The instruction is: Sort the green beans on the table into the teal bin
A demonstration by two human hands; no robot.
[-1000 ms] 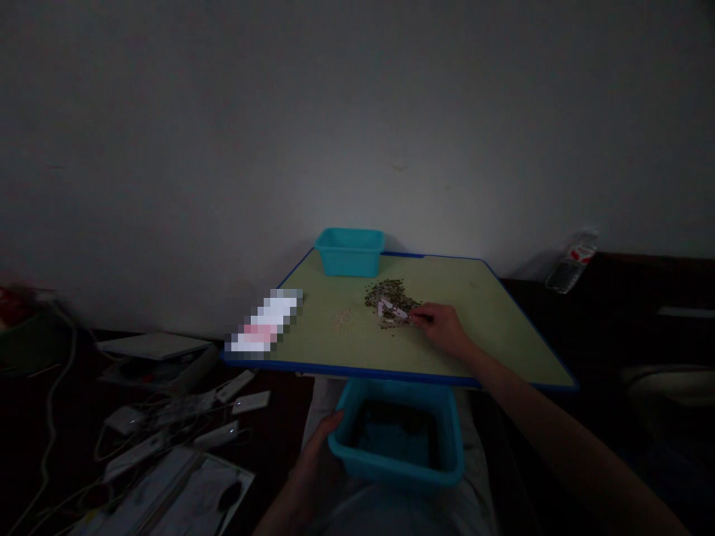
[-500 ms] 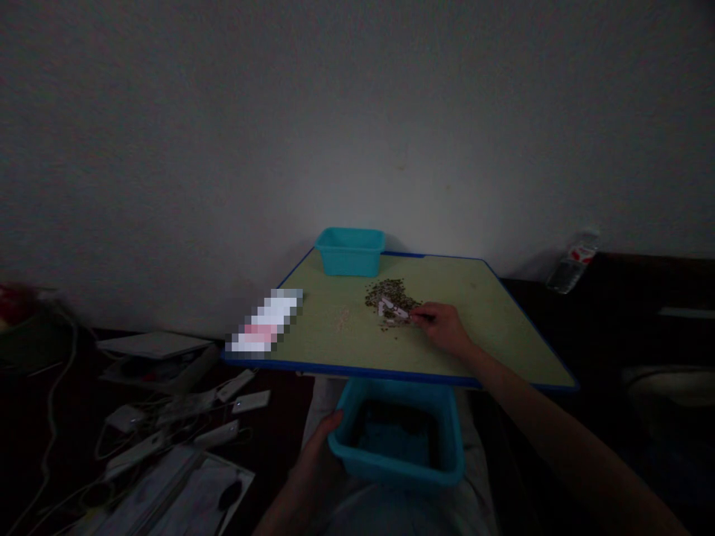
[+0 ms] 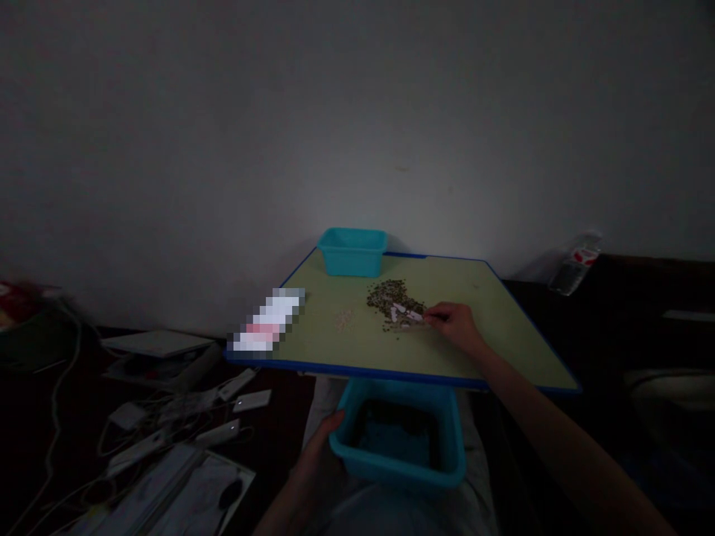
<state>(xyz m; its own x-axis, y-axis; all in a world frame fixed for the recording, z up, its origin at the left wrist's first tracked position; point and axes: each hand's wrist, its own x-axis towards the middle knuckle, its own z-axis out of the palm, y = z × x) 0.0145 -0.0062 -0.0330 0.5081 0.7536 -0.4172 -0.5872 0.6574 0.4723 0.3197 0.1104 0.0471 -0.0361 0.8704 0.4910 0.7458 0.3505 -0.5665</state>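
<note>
On the small table (image 3: 503,357) lies a spread heap of small dark seed-like grains (image 3: 385,292). My right hand (image 3: 459,325) is at the heap's right side, thumb and fingers pinched on the end of a pale, flat, branching piece (image 3: 413,316); its exact kind is too dark to make out. The pale piece rests among the grains. Left of the heap is a thin scatter of lighter bits (image 3: 343,320). Below the table edge, my left hand (image 3: 321,447) grips the left rim of a blue plastic tub (image 3: 402,473) on my lap. Dark matter lies inside that tub.
A second blue tub (image 3: 353,262) stands at the table's back left. A blurred-out bright phone-like slab (image 3: 268,320) lies at the left edge. Cables and chargers (image 3: 217,432) clutter the lower left. A clear bottle (image 3: 578,266) lies off to the right.
My right hand has shifted slightly to the right, drawing the pale piece with it across the grains. My left hand and the lap tub stay in place.
</note>
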